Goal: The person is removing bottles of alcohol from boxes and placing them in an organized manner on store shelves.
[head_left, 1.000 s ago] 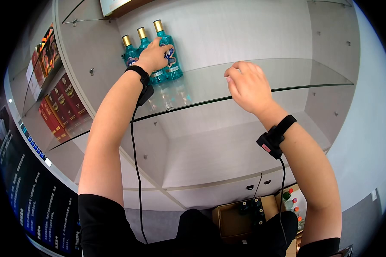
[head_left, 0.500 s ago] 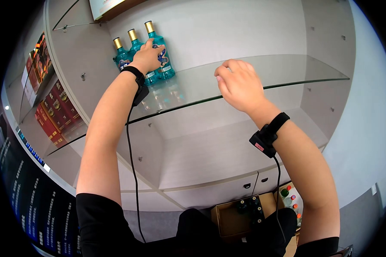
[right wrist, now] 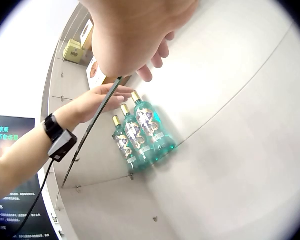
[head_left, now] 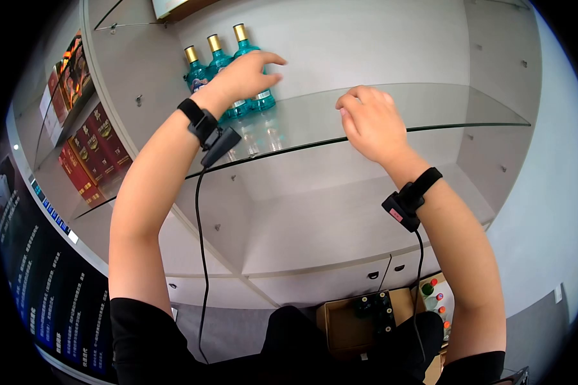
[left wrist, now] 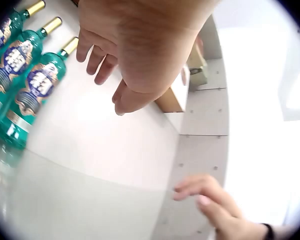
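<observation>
Three teal glass bottles with gold caps stand in a row at the left end of a glass shelf (head_left: 315, 122): a left bottle (head_left: 196, 75), a middle bottle (head_left: 219, 61) and a right bottle (head_left: 243, 47). My left hand (head_left: 243, 78) hovers in front of them with thumb and fingers extended. It holds nothing, and the left wrist view shows white back wall between its fingertips and the bottles. Over the shelf's front edge is my right hand (head_left: 374, 125), fingers loosely bent and holding nothing.
Below the shelf, an open cardboard box (head_left: 340, 330) on the floor contains several dark bottles. Bottles with red and orange caps (head_left: 440, 310) stand to its right. Red boxes (head_left: 101, 138) fill the left-hand cabinet. A cable (head_left: 201, 256) hangs from my left wrist.
My left hand has come off the bottles, moving right and turning, its fingers now pointing right. The bottles stay in place. My right hand keeps nearly the same pose.
</observation>
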Action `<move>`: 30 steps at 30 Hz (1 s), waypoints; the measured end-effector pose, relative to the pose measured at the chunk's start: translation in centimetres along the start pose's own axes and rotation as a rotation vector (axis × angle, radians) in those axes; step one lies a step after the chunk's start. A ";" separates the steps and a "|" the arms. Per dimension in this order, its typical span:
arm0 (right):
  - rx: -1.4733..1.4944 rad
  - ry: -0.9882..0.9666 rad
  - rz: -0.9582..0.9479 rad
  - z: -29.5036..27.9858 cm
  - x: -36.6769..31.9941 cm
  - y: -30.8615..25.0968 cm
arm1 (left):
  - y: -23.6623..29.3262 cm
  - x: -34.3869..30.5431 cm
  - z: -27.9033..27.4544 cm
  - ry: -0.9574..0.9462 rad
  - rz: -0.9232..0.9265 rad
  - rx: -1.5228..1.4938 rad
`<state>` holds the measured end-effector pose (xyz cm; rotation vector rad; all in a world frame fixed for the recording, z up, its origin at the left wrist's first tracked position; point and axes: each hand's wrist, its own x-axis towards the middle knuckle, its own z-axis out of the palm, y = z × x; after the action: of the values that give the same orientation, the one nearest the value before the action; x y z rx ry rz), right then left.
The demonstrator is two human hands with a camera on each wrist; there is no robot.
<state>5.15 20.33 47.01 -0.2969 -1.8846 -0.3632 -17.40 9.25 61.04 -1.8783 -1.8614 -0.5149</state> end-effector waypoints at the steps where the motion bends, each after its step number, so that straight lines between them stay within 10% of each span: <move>1: 0.001 -0.004 -0.002 0.0 0.0 0.0 | 1.6 -1.2 -0.2 0.017 0.125 -0.012; 9: 0.061 0.086 -0.081 -0.4 -0.5 -0.2 | 11.8 -17.5 3.7 -0.153 0.596 -0.272; 14: 0.096 0.161 -0.129 -2.6 -5.7 -3.0 | 12.1 -26.3 12.0 -0.356 0.379 -0.621; 20: 0.344 -0.210 -0.129 -3.0 -20.3 -5.7 | 10.7 -33.2 22.2 -0.285 0.012 -0.844; 30: 0.421 -0.888 0.578 3.2 -48.5 -9.6 | 11.3 -40.8 32.1 -0.369 -0.224 -0.816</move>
<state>14.83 11.36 -0.72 -0.7744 -2.5294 0.6614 -8.50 -6.94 11.24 -2.3915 -2.3414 -1.2215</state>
